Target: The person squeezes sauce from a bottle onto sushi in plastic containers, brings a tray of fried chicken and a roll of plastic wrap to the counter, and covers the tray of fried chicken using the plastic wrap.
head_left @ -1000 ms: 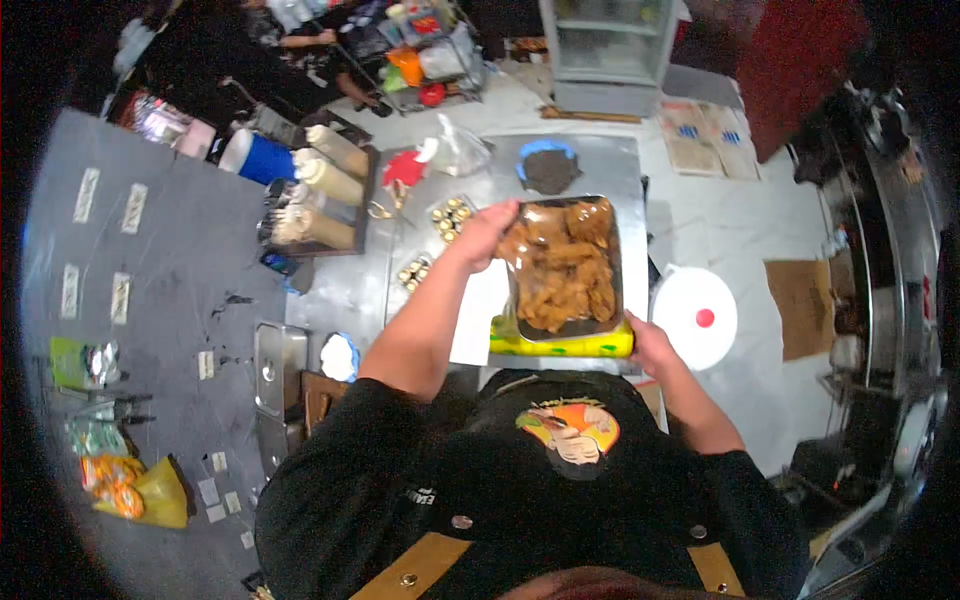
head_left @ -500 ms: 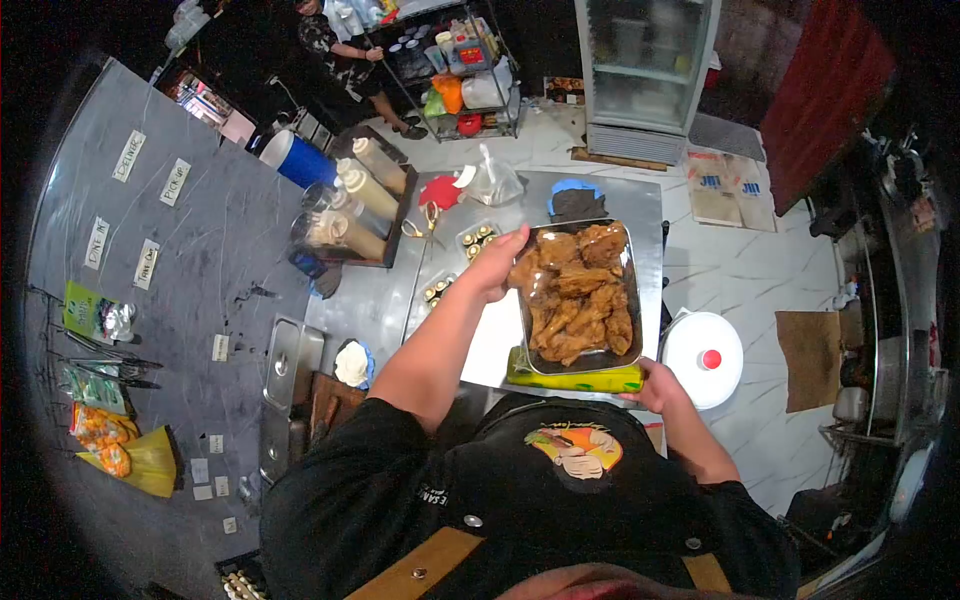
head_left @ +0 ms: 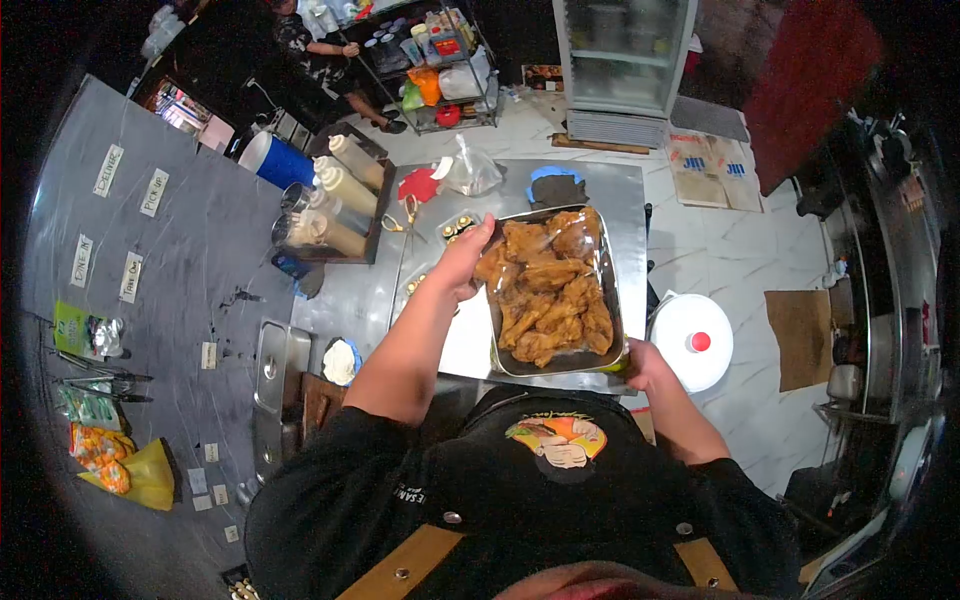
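A black rectangular tray (head_left: 560, 366) of brown fried chicken (head_left: 552, 285) is held up in front of my chest, over the steel table. Shiny clear plastic covers the chicken. My left hand (head_left: 468, 262) grips the tray's left side, thumb along the upper edge and the other fingers mostly hidden. At the lower right corner, my right hand (head_left: 645, 366) is closed, its fingertips hidden beneath. A sliver of a yellow-green thing (head_left: 614, 367) shows under that corner. Scissors (head_left: 402, 214) and a small container of sushi rolls (head_left: 458, 228) lie on the table beyond my left hand.
Squeeze bottles (head_left: 340, 190) stand in a rack at the table's far left. A clear plastic bag (head_left: 470, 170) and a dark cloth (head_left: 557, 188) lie at the back. Right of the table is a white lidded bucket (head_left: 692, 345). Another person (head_left: 325, 60) stands by a shelf.
The tray has come nearer and slightly down, covering most of the yellow-green thing that showed below it. My right hand has shifted up to the tray's corner. The whole view has shifted slightly.
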The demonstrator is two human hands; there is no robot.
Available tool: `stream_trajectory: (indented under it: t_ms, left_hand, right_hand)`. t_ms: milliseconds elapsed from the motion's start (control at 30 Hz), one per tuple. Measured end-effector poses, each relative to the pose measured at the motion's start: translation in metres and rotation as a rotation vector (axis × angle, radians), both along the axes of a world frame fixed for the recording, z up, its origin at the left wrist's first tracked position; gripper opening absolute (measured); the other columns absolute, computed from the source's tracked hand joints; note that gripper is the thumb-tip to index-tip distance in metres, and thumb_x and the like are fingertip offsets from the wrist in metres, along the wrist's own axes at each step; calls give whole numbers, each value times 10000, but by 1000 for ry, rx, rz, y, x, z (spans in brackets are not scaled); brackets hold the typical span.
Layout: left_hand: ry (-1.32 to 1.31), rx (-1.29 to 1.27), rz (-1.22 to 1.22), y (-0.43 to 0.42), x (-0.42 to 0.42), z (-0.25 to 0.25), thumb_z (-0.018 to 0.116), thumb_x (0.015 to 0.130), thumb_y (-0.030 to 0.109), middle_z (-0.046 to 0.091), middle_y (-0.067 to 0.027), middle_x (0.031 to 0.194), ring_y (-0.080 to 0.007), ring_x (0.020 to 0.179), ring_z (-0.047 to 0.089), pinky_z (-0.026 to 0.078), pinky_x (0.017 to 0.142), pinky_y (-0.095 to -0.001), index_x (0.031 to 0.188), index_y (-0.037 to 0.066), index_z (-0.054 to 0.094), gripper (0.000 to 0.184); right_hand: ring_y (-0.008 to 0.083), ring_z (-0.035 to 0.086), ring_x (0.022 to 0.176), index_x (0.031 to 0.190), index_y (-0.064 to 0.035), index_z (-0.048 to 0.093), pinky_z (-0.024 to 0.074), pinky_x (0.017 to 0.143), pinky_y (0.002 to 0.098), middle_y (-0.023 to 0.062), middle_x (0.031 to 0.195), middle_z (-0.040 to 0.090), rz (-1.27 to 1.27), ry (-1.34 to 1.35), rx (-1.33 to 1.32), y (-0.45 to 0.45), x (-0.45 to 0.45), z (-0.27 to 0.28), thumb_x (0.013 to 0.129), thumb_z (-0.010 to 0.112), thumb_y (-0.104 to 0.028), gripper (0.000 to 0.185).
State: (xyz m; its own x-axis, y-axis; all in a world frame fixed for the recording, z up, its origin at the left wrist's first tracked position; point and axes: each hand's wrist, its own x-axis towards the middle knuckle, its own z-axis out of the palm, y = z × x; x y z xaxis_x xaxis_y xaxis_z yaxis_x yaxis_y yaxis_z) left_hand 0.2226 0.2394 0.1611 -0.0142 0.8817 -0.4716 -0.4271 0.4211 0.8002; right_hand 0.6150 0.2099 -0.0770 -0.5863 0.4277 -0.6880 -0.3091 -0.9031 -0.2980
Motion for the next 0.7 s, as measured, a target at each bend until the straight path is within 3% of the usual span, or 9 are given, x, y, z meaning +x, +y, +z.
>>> stream_trajectory:
  t_ms: [67, 200, 233, 267, 333, 400, 533, 600, 700]
  left_hand:
    - [-38, 26, -68, 1, -5, -14, 553, 1056, 561, 699, -118, 1251, -219, 1104, 706, 599, 916, -401, 1319, 29, 609, 596]
    - [-23, -69, -48, -2, 9, -16, 566, 1044, 573, 708, -119, 1226, -223, 1070, 721, 619, 874, -396, 1322, 18, 602, 621]
    - [-20, -86, -114, 3, 0, -40, 576, 1011, 627, 724, -125, 1242, -258, 1084, 724, 614, 888, -460, 1351, 63, 611, 659]
    - [-60, -54, -115, 1, 7, -48, 571, 1026, 600, 712, -128, 1267, -251, 1112, 713, 602, 925, -452, 1355, 55, 605, 637]
    - [-94, -70, -177, 0, 12, -67, 572, 1046, 549, 697, -129, 1291, -244, 1147, 695, 583, 969, -433, 1365, 40, 594, 601]
    - [-99, -75, -178, -7, 25, -88, 571, 1055, 526, 691, -124, 1300, -234, 1160, 685, 573, 984, -422, 1369, 35, 591, 583]
    - [-33, -104, -240, -12, 35, -133, 568, 1074, 479, 676, -105, 1325, -209, 1181, 665, 560, 1003, -408, 1399, 38, 574, 548]
    - [-32, -140, -282, -13, 37, -144, 562, 1078, 480, 675, -98, 1321, -201, 1180, 659, 556, 1012, -394, 1417, 48, 561, 550]
    - [-43, -181, -307, -9, 38, -162, 548, 1077, 504, 663, -105, 1356, -201, 1212, 649, 534, 1053, -389, 1466, 50, 527, 598]
  right_hand:
    - [316, 723, 1033, 1273, 37, 640, 591, 899, 471, 198, 1175, 723, -38, -226, 49, 14, -16, 42, 1019, 600, -199, 349]
    - [272, 735, 917, 1226, 25, 687, 615, 827, 473, 148, 1090, 740, -27, -284, 157, 75, -23, -10, 1022, 623, -183, 298]
    - [252, 730, 830, 1185, 11, 699, 621, 754, 469, 116, 1025, 744, -43, -253, 167, 88, -27, -3, 1021, 628, -172, 256]
    - [260, 724, 790, 1139, 9, 699, 622, 728, 462, 102, 978, 741, -82, -238, 125, 103, -36, 2, 1023, 626, -166, 222]
    - [301, 732, 883, 1126, 31, 683, 627, 817, 444, 165, 1009, 738, -134, -277, 119, 126, -47, 34, 1078, 505, -173, 275]
    - [293, 727, 876, 1133, 22, 662, 621, 790, 449, 151, 1001, 728, -156, -405, 216, 141, -58, 48, 1069, 540, -177, 242]
    - [323, 729, 880, 1162, 38, 635, 615, 814, 490, 177, 1042, 728, -206, -373, 215, 173, -67, 42, 1061, 582, -213, 276]
    - [361, 732, 935, 1208, 55, 592, 608, 849, 507, 201, 1106, 722, -187, -229, 136, 183, -70, 58, 1062, 583, -209, 302]
    - [392, 718, 1021, 1239, 56, 579, 580, 909, 564, 210, 1173, 708, -154, -329, 199, 189, -72, 83, 1055, 590, -201, 316]
